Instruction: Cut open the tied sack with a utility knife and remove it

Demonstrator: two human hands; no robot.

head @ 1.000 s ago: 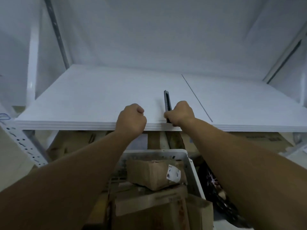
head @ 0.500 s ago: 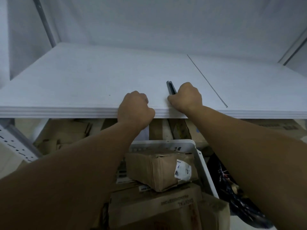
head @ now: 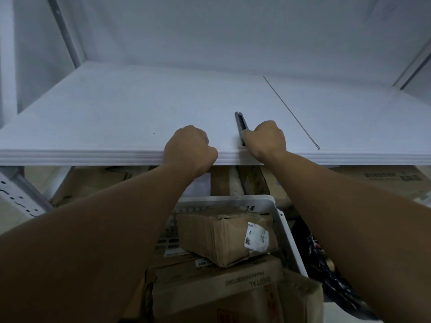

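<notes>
Upside-down "DIGITAL" is printed on the lower cardboard box (head: 233, 287).

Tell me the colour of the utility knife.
Dark grey; the utility knife shows best in the head view, held by the right hand.

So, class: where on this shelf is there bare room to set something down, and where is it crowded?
Bare: the white shelf left of the left hand, and right of the seam. Crowded: between the fists beside the utility knife, and below, where cardboard boxes fill the basket.
</notes>
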